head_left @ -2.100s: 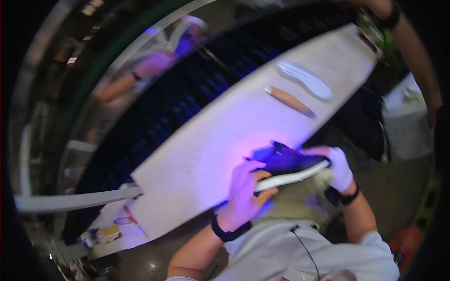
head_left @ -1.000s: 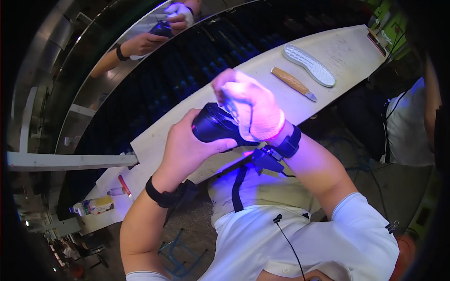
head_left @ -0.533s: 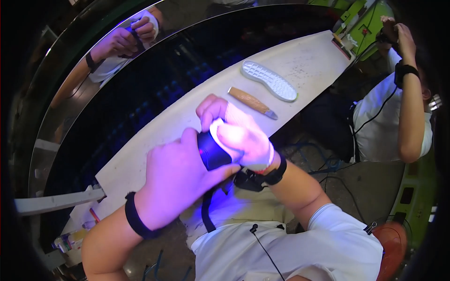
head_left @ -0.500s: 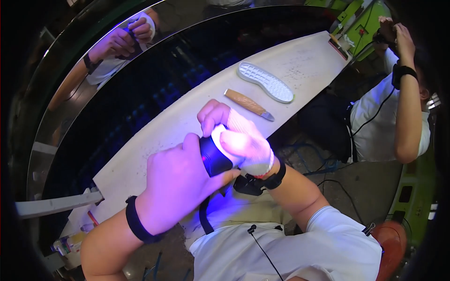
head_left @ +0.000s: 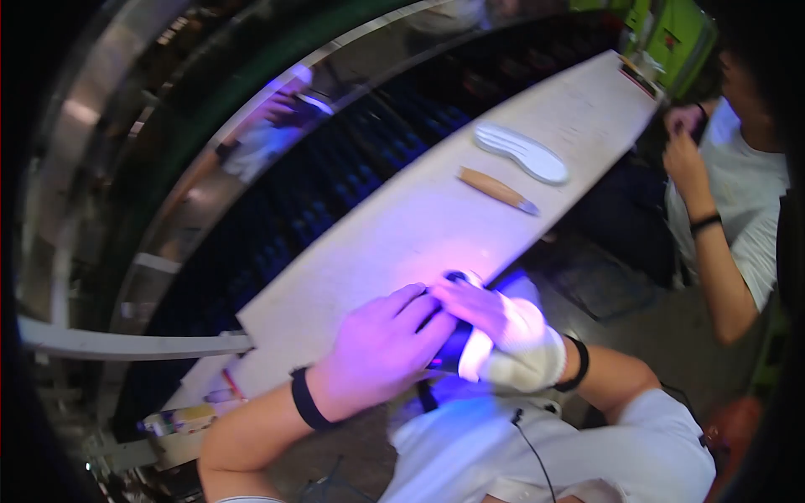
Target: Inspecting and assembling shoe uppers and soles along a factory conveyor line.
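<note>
The left hand (head_left: 386, 345), forearm slanting up from lower left, gripped the shoe's (head_left: 453, 348) dark side; the gloved right hand (head_left: 520, 335), forearm from the right, clasped its white side, between them near the bench (head_left: 360, 251).

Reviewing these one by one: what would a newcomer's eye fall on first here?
First, the violet glow washing over the left hand and gloved right hand, which hold a dark, white-soled shoe by the near edge of the pale table. Then, farther along the tabletop to the right, a loose pale sole beside a wooden-handled tool. At far right, a co-worker in a white shirt.
</note>
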Motion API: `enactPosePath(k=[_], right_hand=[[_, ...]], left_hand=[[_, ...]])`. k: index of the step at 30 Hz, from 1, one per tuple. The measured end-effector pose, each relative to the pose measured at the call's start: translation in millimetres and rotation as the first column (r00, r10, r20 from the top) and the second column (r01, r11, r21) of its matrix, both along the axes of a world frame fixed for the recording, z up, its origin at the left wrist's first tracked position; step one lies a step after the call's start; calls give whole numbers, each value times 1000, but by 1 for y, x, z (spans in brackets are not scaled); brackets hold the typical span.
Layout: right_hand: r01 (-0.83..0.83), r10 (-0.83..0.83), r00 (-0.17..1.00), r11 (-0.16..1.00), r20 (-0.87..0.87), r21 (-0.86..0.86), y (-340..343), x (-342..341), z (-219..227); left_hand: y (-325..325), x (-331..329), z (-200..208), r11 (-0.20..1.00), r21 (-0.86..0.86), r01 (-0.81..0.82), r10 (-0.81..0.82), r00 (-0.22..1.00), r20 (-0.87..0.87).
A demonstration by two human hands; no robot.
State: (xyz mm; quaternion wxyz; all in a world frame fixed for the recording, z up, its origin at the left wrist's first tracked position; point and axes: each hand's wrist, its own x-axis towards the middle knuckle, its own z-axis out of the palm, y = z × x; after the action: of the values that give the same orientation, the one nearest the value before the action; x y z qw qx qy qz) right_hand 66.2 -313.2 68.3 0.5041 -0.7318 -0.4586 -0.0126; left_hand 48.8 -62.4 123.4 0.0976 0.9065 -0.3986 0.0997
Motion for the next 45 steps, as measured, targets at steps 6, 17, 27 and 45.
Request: enactPosePath(k=[6, 17, 27, 45], right_hand=[[182, -172, 981, 975, 93, -124, 34, 0, -41], [327, -330, 937, 944, 113, 44, 53, 42, -36], [557, -557, 830, 830, 10, 14, 27, 110, -111], [570, -568, 819, 822, 84, -6, 30, 113, -106]], left_hand=[[19, -76, -40, 551, -521, -652, 1, 625, -781], [60, -75, -4, 191, -570, -799, 307, 600, -739], [192, 136, 325, 835, -533, -139, 529, 471, 706], [266, 288, 346, 649, -415, -638, 721, 343, 602]])
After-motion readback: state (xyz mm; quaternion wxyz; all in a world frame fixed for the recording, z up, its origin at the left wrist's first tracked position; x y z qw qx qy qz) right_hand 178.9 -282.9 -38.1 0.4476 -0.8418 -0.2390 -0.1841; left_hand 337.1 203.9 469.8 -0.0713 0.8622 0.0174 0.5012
